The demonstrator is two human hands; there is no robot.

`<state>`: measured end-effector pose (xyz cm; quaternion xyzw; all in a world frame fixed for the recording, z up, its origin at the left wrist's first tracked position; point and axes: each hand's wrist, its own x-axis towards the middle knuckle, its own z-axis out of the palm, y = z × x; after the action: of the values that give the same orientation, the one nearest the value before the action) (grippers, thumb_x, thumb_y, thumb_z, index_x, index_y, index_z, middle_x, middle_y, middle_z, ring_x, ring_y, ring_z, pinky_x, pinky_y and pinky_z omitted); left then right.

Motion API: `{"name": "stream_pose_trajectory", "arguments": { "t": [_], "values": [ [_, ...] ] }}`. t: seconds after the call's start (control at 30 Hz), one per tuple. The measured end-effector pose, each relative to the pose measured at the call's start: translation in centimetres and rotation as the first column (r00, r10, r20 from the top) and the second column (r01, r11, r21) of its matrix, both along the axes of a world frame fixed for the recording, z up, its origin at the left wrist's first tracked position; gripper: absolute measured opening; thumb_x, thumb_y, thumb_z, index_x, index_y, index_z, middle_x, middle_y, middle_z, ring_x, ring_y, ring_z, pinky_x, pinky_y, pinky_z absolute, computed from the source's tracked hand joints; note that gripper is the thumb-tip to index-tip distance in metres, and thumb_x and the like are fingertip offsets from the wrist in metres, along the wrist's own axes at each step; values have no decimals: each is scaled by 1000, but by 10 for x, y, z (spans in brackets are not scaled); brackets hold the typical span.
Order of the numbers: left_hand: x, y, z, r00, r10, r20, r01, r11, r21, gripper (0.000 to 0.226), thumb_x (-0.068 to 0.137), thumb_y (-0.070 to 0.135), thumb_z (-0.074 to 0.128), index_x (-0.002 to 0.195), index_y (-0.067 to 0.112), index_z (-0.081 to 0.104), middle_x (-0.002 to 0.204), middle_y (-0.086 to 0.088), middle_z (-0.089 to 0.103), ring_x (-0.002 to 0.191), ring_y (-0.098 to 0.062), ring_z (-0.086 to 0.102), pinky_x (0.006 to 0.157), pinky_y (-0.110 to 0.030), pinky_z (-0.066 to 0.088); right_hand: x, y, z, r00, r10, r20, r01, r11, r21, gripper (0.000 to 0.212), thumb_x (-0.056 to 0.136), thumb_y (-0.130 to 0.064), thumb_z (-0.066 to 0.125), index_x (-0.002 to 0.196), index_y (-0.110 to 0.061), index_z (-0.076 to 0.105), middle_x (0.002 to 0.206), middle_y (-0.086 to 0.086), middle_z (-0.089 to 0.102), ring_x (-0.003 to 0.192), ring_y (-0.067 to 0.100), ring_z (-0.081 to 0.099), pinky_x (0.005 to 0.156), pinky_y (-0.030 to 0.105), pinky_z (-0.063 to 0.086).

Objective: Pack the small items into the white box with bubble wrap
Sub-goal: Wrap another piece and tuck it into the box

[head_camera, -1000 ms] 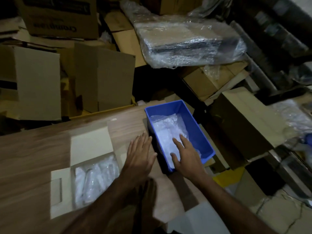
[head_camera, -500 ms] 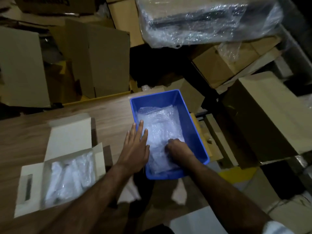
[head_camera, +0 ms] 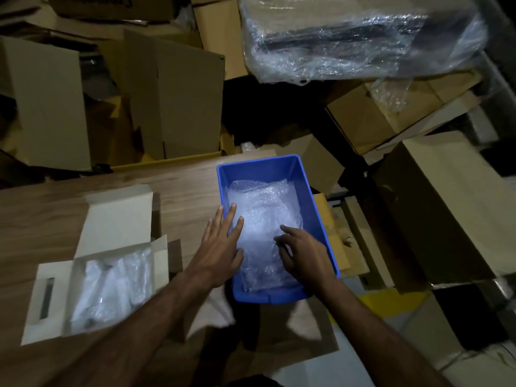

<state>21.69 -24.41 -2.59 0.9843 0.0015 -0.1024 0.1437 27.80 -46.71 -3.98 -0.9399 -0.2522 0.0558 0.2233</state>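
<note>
Here, a rectangular blue plastic bin (head_camera: 315, 202) sits on the wood-grain worktop (head_camera: 55, 213), lined with crinkled clear bubble wrap (head_camera: 265, 219). The left hand (head_camera: 219, 250) lies flat, fingers straight, over the bin's left wall. The right hand (head_camera: 305, 256), a fist half a second ago, now spreads loosely curled fingers on the wrap. The open white cardboard box (head_camera: 117, 219), holding wrapped items (head_camera: 111, 286), lies at the left.
</note>
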Motion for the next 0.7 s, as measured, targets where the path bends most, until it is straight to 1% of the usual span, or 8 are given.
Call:
{"name": "stream_pose_trajectory", "arguments": {
  "t": [0.13, 0.2, 0.27, 0.37, 0.47, 0.5, 0.57, 0.7],
  "values": [
    [2, 0, 3, 1000, -13, -24, 13, 1000, 5, 82, 99, 47, 52, 162, 24, 5, 164, 1, -30, 146, -23, -37, 114, -35, -21, -7, -5, 6, 999, -30, -32, 34, 993, 117, 22, 89, -27, 65, 109, -24, 75, 124, -6, 72, 109, 18, 68, 84, 36, 58],
    [2, -1, 5, 999, -18, -27, 18, 1000, 8, 84, 97, 50, 54, 162, 25, 6, 165, 0, -28, 147, -24, -36, 115, -38, -19, -9, -6, 8, 998, -47, -44, 52, 990, 131, 22, 87, -23, 65, 108, -23, 73, 111, -6, 74, 100, 19, 69, 79, 35, 57],
    [3, -1, 5, 999, -14, -34, 14, 1000, 7, 85, 97, 51, 55, 162, 25, 7, 166, -2, -26, 147, -26, -34, 115, -38, -20, -10, -6, 11, 997, -52, -65, 59, 992, 115, 22, 88, -17, 62, 106, -27, 67, 101, -6, 72, 90, 19, 67, 71, 34, 54],
    [3, -3, 4, 1000, -6, -29, 6, 1000, 14, 85, 96, 52, 55, 162, 24, 10, 167, -4, -23, 149, -28, -31, 117, -40, -18, -8, -3, 11, 992, 19, -124, -18, 1000, 9, 27, 90, -7, 55, 100, -32, 57, 99, -6, 62, 83, 19, 60, 62, 36, 48],
    [3, -3, 5, 1000, -6, -20, 6, 1000, 20, 82, 97, 50, 54, 162, 24, 10, 167, -6, -21, 150, -30, -29, 118, -40, -18, -3, 1, 7, 978, 51, -202, -52, 999, 1, 29, 85, 1, 56, 83, -28, 62, 98, -6, 56, 81, 17, 58, 63, 31, 41],
    [3, -3, 5, 1000, -5, -20, 6, 1000, 22, 82, 98, 50, 53, 162, 24, 9, 167, -6, -21, 150, -29, -30, 116, -39, -20, -3, 2, 5, 974, 46, -224, -42, 999, 23, 25, 83, -2, 57, 80, -25, 66, 98, -5, 58, 82, 17, 60, 64, 31, 44],
    [2, -3, 4, 1000, 0, -14, 1, 1000, 13, 81, 98, 48, 53, 162, 24, 10, 167, -6, -21, 150, -29, -30, 114, -37, -21, -4, 3, 4, 975, 8, -224, 6, 998, 62, 16, 77, -22, 57, 85, -21, 71, 97, -3, 64, 86, 19, 64, 68, 32, 50],
    [1, -3, 2, 1000, 6, 6, -6, 1000, -6, 76, 99, 39, 52, 162, 22, 13, 168, -7, -19, 147, -26, -32, 114, -37, -21, -8, 6, 4, 983, 29, -180, -24, 999, 25, 59, 61, -65, 75, 98, -19, 67, 98, -5, 61, 87, 13, 58, 73, 28, 50]
  ]
}}
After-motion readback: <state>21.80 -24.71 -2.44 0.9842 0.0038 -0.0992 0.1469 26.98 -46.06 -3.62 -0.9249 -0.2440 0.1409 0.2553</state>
